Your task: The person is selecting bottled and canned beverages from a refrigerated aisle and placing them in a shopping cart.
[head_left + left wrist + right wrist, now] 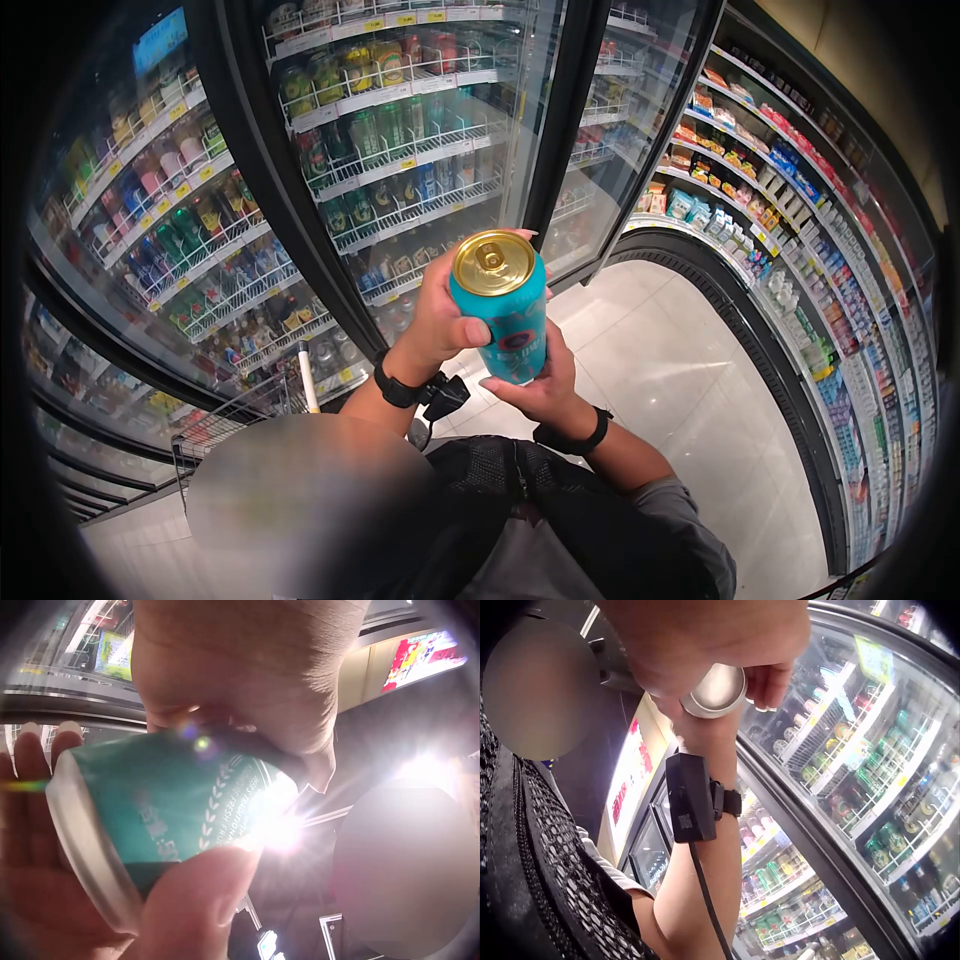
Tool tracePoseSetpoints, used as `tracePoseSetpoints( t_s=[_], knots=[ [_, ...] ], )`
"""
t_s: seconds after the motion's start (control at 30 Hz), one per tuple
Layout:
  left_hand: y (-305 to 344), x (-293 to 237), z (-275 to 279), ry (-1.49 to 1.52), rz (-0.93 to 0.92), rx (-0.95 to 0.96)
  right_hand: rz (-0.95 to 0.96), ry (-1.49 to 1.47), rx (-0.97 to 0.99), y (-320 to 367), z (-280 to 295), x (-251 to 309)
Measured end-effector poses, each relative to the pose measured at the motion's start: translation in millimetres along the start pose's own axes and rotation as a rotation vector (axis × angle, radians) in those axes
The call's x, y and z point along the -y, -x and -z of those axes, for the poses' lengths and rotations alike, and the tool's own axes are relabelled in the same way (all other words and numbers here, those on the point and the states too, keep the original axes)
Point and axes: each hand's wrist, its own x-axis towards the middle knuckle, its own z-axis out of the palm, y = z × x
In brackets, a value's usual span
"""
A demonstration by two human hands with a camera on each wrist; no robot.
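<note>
A teal drink can [517,335] with a gold lid and pull tab stands nearly upright between both hands in the head view. My left hand [438,315] grips its upper left side, thumb across the front. Lower down on the right, my right hand [550,388] holds the can near its base. In the left wrist view the can [161,806] lies sideways, its pale printing facing the camera; the right thumb [202,896] presses on it, and other right fingers [34,776] extend past its silver base. The right wrist view shows the can's silver bottom [718,688] beneath my right hand [712,637].
Glass-doored coolers [410,150] with rows of drinks stand ahead and left. Curved open shelves [770,220] of packaged goods line the right side, above a tiled floor [670,370]. A wire cart or basket [215,425] is at lower left.
</note>
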Motion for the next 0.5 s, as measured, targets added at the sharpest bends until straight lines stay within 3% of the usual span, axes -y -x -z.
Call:
tracePoseSetpoints(
  t_s=[0.43,0.5],
  knots=[
    [-2,14,0,-0.121,-0.006,0.073,-0.03,0.031,0.046,2,16,-1],
    [-4,13,0,-0.311,-0.063,0.176,-0.13,-0.012,0.11,3,21,-3]
  ],
)
